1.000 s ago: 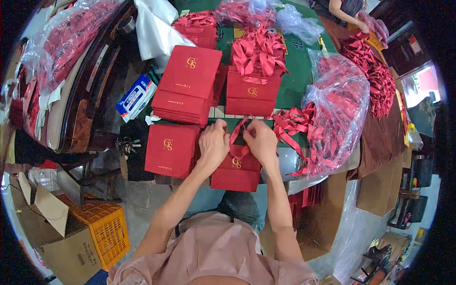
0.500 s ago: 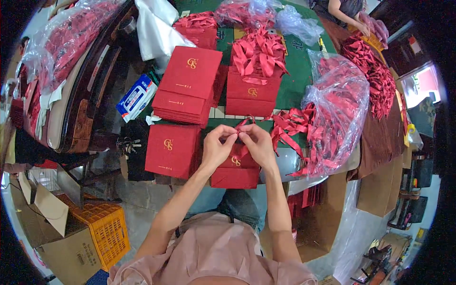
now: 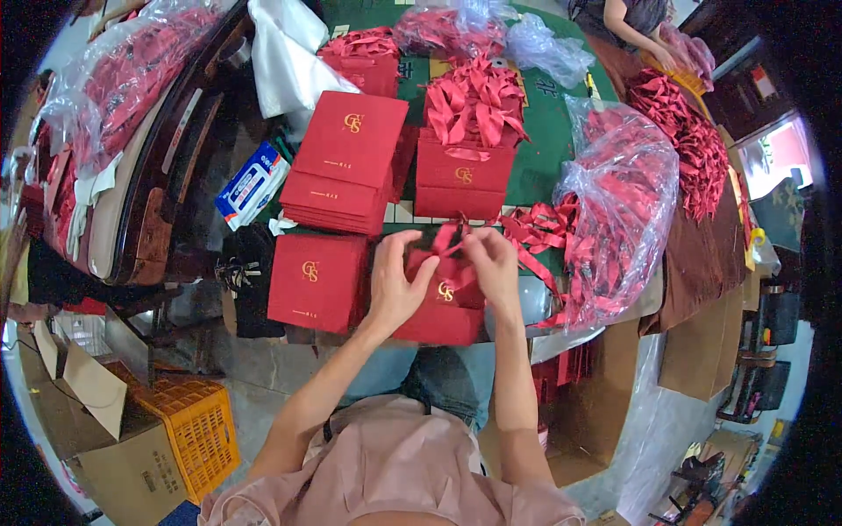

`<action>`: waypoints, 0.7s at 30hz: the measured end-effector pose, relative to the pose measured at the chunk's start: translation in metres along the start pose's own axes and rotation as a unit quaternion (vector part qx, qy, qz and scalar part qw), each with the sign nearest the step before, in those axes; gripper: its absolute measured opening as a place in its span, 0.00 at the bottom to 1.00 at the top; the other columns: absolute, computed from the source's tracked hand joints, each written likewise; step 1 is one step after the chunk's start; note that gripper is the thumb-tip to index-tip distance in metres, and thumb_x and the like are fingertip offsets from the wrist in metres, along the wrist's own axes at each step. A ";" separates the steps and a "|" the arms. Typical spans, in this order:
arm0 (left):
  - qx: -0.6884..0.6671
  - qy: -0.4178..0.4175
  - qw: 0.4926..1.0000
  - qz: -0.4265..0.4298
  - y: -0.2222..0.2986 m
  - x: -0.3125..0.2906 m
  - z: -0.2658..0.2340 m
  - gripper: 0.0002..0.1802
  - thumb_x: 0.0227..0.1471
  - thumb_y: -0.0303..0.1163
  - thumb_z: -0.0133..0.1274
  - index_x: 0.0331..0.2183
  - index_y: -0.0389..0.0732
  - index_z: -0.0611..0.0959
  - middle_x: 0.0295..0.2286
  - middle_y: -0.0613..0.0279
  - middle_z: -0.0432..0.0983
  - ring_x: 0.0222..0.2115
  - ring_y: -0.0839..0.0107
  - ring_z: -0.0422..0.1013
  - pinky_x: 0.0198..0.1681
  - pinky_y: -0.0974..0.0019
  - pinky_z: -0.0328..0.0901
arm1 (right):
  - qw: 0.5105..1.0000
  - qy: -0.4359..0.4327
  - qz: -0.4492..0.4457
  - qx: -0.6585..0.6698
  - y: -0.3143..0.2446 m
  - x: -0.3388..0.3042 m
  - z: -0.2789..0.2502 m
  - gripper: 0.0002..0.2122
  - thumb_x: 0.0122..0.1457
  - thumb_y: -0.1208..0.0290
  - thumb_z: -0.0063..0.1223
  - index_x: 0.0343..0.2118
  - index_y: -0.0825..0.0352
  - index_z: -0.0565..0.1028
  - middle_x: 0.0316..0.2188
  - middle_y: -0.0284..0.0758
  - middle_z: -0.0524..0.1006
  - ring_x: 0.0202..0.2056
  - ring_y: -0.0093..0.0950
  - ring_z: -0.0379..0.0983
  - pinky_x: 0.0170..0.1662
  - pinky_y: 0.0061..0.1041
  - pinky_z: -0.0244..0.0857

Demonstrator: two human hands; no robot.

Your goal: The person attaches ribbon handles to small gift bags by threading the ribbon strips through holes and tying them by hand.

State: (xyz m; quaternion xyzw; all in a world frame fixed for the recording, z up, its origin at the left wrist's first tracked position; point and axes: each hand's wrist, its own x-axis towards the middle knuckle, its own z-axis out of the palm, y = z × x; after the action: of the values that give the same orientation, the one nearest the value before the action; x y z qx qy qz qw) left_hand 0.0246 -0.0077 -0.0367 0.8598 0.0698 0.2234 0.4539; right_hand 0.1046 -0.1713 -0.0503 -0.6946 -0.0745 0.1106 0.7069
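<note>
A small red gift bag (image 3: 445, 320) with a gold emblem lies at the table's near edge, in front of my body. Above its top, a red ribbon (image 3: 448, 238) is looped, slightly blurred. My right hand (image 3: 493, 267) pinches this ribbon between thumb and fingertips. On the other side, my left hand (image 3: 396, 285) has its thumb and index finger apart, with nothing visibly gripped; its thumb tip is close to the ribbon. Just left of it lies a stack of flat red bags (image 3: 314, 280), and a taller stack (image 3: 346, 149) is behind that.
Finished-looking bags with ribbon bows (image 3: 463, 180) stand behind my hands. To the right are loose ribbons (image 3: 537, 230) and a clear plastic sack of ribbons (image 3: 623, 210). A blue-white wipes pack (image 3: 253, 184) lies left. An orange crate (image 3: 203, 430) stands on the floor. Another person's arm (image 3: 638, 35) shows far right.
My fingertips were together at the ribbon; now they have parted. The left hand has opened away from it, while the right has shifted right with the ribbon. The bag has turned slightly.
</note>
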 end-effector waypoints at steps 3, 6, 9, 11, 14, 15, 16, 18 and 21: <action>-0.071 -0.103 0.987 -0.099 0.009 -0.004 -0.016 0.36 0.48 0.38 0.66 0.54 0.37 0.67 0.42 0.45 0.76 0.47 0.49 0.73 0.49 0.54 0.68 | 0.995 0.057 0.028 0.076 -0.015 0.003 -0.008 0.05 0.64 0.73 0.55 0.36 0.68 0.78 0.29 0.22 0.76 0.30 0.10 0.67 0.35 0.13 0.62; -0.142 -0.209 0.959 -0.124 0.016 -0.008 -0.024 0.39 0.48 0.36 0.67 0.56 0.37 0.65 0.44 0.43 0.78 0.46 0.52 0.77 0.47 0.55 0.70 | 0.995 0.072 0.015 0.074 -0.010 0.006 -0.003 0.05 0.64 0.73 0.55 0.36 0.69 0.77 0.27 0.22 0.75 0.29 0.11 0.66 0.33 0.13 0.61; -0.154 -0.200 0.960 -0.125 0.019 -0.018 -0.030 0.38 0.48 0.34 0.66 0.55 0.36 0.65 0.40 0.43 0.80 0.43 0.50 0.78 0.43 0.55 0.72 | 0.998 0.068 0.003 0.018 -0.014 0.016 0.002 0.06 0.64 0.71 0.56 0.36 0.69 0.77 0.27 0.22 0.74 0.28 0.11 0.65 0.31 0.14 0.59; -0.133 -0.212 0.962 -0.113 0.025 -0.023 -0.041 0.37 0.48 0.33 0.66 0.55 0.36 0.65 0.40 0.42 0.80 0.43 0.49 0.78 0.43 0.55 0.72 | 0.993 0.117 -0.027 0.014 -0.013 0.028 0.002 0.07 0.64 0.70 0.56 0.36 0.70 0.77 0.26 0.21 0.74 0.27 0.11 0.65 0.30 0.14 0.59; -0.119 -0.219 0.962 -0.108 0.028 -0.033 -0.048 0.35 0.48 0.32 0.66 0.54 0.36 0.66 0.39 0.41 0.80 0.43 0.48 0.77 0.42 0.54 0.72 | 0.993 0.112 -0.044 0.010 -0.011 0.039 -0.007 0.08 0.64 0.69 0.56 0.36 0.70 0.77 0.28 0.23 0.75 0.29 0.11 0.66 0.32 0.14 0.60; -0.123 -0.224 0.961 -0.110 0.029 -0.031 -0.051 0.35 0.48 0.32 0.66 0.53 0.35 0.66 0.39 0.40 0.80 0.42 0.47 0.77 0.41 0.54 0.72 | 0.993 0.105 -0.044 0.013 -0.012 0.038 -0.003 0.08 0.64 0.69 0.56 0.36 0.70 0.77 0.29 0.23 0.76 0.30 0.12 0.68 0.33 0.14 0.61; -0.126 -0.229 0.959 -0.111 0.029 -0.030 -0.053 0.35 0.48 0.32 0.66 0.53 0.34 0.66 0.38 0.40 0.80 0.41 0.47 0.77 0.41 0.54 0.72 | 0.992 0.107 -0.058 0.021 -0.012 0.038 -0.001 0.08 0.64 0.69 0.55 0.38 0.70 0.78 0.30 0.25 0.78 0.31 0.13 0.70 0.35 0.15 0.64; -0.122 -0.228 0.958 -0.127 0.026 -0.029 -0.055 0.35 0.48 0.32 0.66 0.53 0.33 0.67 0.40 0.42 0.79 0.43 0.52 0.78 0.43 0.57 0.72 | 0.994 0.103 -0.039 0.025 -0.014 0.038 -0.003 0.08 0.65 0.69 0.55 0.39 0.70 0.78 0.31 0.26 0.78 0.32 0.14 0.71 0.36 0.15 0.66; -0.187 -0.165 0.964 -0.094 0.031 -0.010 -0.061 0.34 0.47 0.33 0.67 0.52 0.33 0.71 0.44 0.51 0.77 0.45 0.65 0.75 0.49 0.61 0.69 | 0.989 0.134 -0.037 0.059 -0.021 0.035 -0.008 0.13 0.66 0.69 0.51 0.49 0.71 0.76 0.35 0.30 0.79 0.33 0.16 0.73 0.36 0.17 0.67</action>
State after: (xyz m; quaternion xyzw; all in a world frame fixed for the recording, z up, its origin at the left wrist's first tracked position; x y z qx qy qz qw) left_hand -0.0140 0.0164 0.0149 0.7742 0.0316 0.0437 0.6307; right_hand 0.1415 -0.1700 -0.0307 -0.6569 0.0016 -0.0055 0.7540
